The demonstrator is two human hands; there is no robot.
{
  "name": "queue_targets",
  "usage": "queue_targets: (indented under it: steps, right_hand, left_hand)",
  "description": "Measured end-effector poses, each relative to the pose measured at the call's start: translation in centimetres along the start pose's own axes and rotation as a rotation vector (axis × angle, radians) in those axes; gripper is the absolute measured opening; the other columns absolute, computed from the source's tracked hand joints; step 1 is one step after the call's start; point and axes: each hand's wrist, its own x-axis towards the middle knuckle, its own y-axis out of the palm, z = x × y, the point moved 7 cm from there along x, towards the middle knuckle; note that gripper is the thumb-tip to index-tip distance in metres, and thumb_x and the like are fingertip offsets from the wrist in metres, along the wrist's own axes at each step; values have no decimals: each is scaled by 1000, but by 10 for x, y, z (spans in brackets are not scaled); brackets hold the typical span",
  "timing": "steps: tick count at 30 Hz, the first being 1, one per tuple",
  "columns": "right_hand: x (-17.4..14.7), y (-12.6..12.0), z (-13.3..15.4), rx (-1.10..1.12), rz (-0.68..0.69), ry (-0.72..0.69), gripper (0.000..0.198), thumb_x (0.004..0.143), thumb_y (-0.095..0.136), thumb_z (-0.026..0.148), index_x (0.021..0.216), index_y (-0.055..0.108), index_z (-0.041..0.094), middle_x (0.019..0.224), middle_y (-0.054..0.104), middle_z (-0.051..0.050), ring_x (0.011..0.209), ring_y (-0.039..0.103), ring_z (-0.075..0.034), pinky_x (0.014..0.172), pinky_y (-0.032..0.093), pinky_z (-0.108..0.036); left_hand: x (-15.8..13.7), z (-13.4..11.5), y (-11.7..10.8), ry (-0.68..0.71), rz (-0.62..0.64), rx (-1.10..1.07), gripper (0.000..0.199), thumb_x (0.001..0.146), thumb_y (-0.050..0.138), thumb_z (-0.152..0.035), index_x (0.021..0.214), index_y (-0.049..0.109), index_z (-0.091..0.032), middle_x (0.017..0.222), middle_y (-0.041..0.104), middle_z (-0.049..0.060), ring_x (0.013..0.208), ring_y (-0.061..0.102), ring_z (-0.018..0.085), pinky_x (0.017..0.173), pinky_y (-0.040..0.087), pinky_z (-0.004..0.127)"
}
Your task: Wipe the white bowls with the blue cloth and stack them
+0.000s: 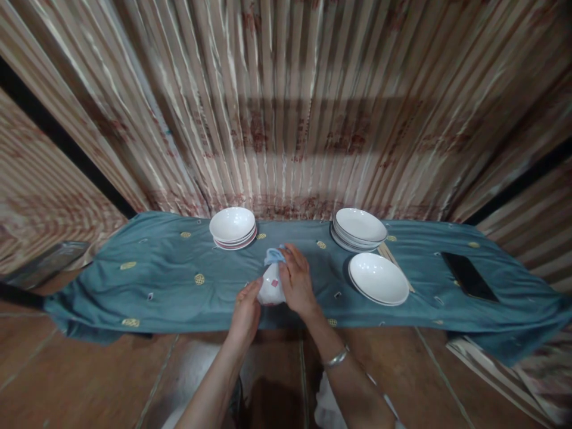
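Observation:
Over the front middle of the cloth-covered table, a white bowl [270,291] with a small pink square on its side is tilted between my hands. My left hand [247,305] grips its left edge, thumb on top. Curled over its right side is my right hand [297,280], with a light blue cloth [274,256] bunched under the fingers against the bowl. Part of the cloth is hidden by that hand. Behind and to the left stands a stack of white bowls [233,225], the lower ones with reddish rims.
A stack of white dishes with dark rims [360,226] stands at the back right. In front are white oval dishes [379,279], with chopsticks [389,255] beside them. A black phone [469,276] lies farther right on the teal tablecloth [174,298]. Striped curtains [286,119] hang behind.

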Motion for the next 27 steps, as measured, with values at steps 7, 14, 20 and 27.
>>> queue_targets:
  steps: [7, 14, 20, 27]
  right_hand:
    - [6, 18, -76, 432, -55, 396, 34, 89, 41, 40, 106, 66, 24, 110, 68, -5, 111, 57, -21, 103, 39, -37]
    - [-8, 41, -108, 600, -99, 665, 30, 81, 47, 44, 82, 69, 23, 93, 72, -4, 103, 61, -23, 99, 43, -41]
    - [3, 22, -67, 437, -84, 305, 35, 87, 44, 34, 111, 65, 24, 130, 59, -3, 126, 48, -19, 113, 28, -37]
    - [-7, 8, -16, 147, 62, 19, 48, 95, 31, 24, 142, 38, 24, 147, 41, -4, 138, 33, -17, 116, 25, -41]
  left_hand:
    - [4, 4, -17, -21, -36, -57, 31, 56, 82, -39, 68, 70, -14, 70, 73, 7, 84, 69, 25, 79, 51, 33]
    - [10, 5, -27, -51, -104, -107, 36, 52, 84, -40, 72, 73, -12, 69, 74, 8, 86, 69, 27, 80, 53, 36]
    - [7, 0, -25, -46, -100, -112, 34, 53, 84, -39, 70, 72, -13, 72, 74, 8, 90, 69, 28, 83, 53, 36]
    - [4, 0, -20, -29, -43, -82, 34, 57, 82, -41, 72, 69, -13, 78, 74, 9, 92, 68, 28, 81, 52, 35]
